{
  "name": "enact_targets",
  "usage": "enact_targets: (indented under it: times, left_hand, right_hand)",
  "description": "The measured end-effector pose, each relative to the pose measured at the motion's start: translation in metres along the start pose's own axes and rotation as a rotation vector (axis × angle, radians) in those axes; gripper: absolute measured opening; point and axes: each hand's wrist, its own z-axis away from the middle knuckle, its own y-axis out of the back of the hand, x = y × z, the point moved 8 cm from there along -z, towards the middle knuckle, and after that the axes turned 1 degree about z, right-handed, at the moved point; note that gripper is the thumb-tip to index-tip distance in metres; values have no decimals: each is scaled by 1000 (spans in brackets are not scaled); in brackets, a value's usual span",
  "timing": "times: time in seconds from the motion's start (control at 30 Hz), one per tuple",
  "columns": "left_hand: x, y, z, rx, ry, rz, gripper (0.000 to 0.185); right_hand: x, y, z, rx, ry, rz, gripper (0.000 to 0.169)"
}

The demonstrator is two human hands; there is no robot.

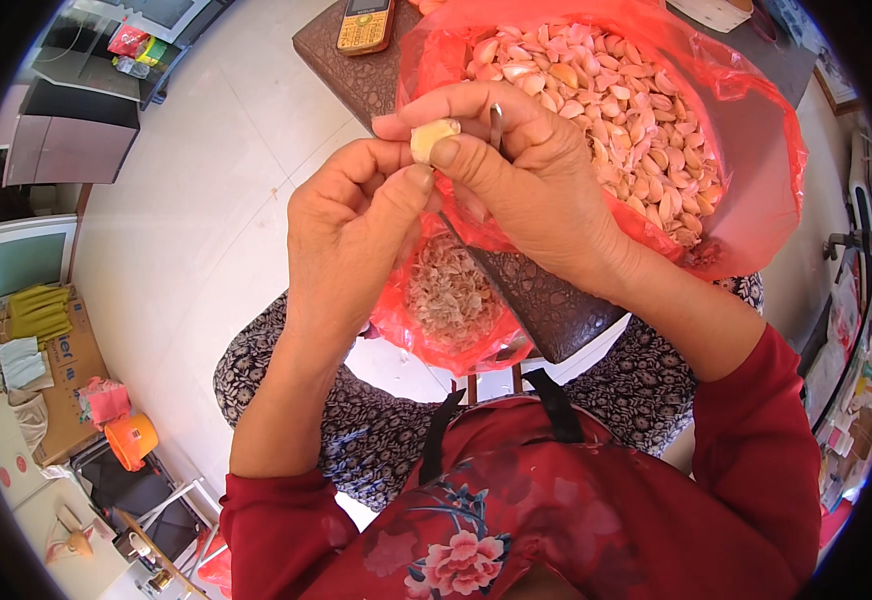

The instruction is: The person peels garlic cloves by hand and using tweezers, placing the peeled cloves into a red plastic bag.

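A pale yellow garlic clove (430,139), partly bare of skin, is pinched between the fingertips of both hands. My left hand (346,217) holds its lower left side with thumb and forefinger. From the other side, the thumb of my right hand (533,180) presses on it. A narrow metal tool (496,124), perhaps a small knife, sticks up between my right fingers; the rest of it is hidden. Behind that hand, a red plastic bag (770,187) lies wide open, full of unpeeled garlic cloves (631,127). Below my hands, dry garlic skins (454,292) fill another red bag (458,364).
A brown, stone-patterned table (556,300) carries the large bag. Near its far left corner lies a yellow keypad phone (365,26). An orange bucket (131,441) and a cardboard box (79,375) are at the left. Pale floor tiles (203,187) stretch between.
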Motion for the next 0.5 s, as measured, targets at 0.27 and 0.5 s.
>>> enact_targets:
  times: [0.27, 0.5]
  left_hand:
    - [-5, -5, -3, 39, 20, 113, 11]
    - [-9, -5, -4, 86, 43, 77, 10]
  right_hand:
    - [4, -2, 5, 90, -7, -68, 14]
    - [15, -6, 10, 122, -23, -139, 14]
